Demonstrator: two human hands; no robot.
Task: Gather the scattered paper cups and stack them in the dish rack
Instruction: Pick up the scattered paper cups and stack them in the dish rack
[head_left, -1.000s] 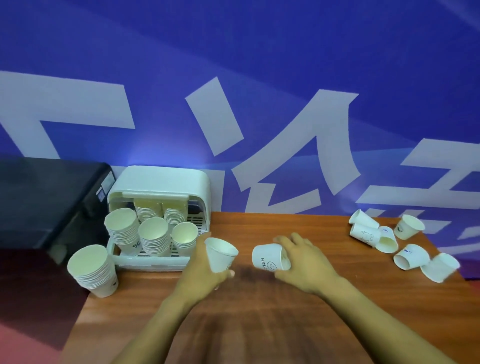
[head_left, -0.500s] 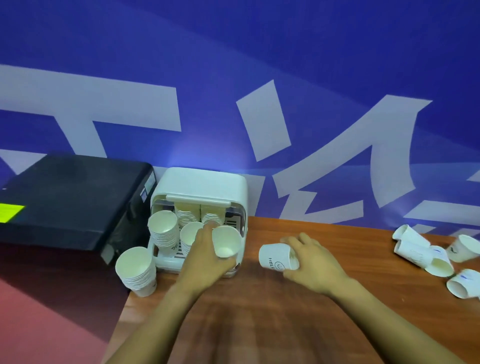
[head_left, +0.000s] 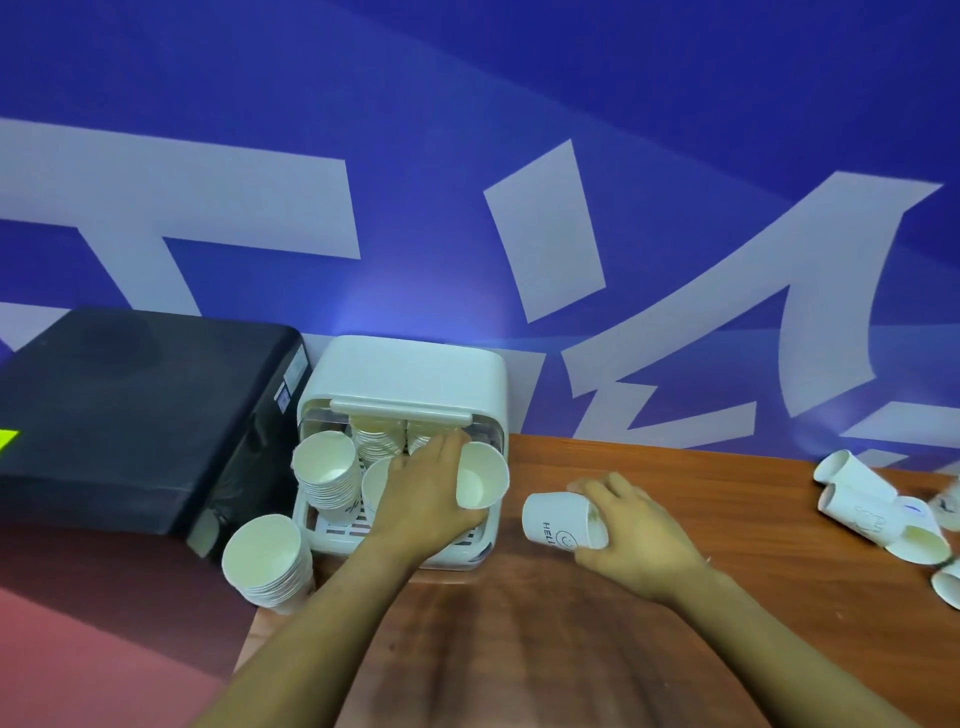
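Observation:
A white dish rack (head_left: 410, 379) with a raised lid stands at the table's back left and holds several stacks of white paper cups (head_left: 328, 475). My left hand (head_left: 421, 491) grips one paper cup (head_left: 480, 480) over the rack's right front part, mouth facing me. My right hand (head_left: 631, 535) grips another paper cup (head_left: 558, 519), printed with a smiley, lying sideways just above the table to the right of the rack. Several loose cups (head_left: 857, 493) lie tipped over at the table's right edge.
A tall stack of cups (head_left: 267, 561) stands at the table's left corner, outside the rack. A black box (head_left: 130, 415) sits left of the rack. The wooden table (head_left: 675, 649) ends against a blue and white wall.
My left hand has carried its cup from the table's middle to over the rack. My right hand keeps its cup and has followed leftward. The view has swung left.

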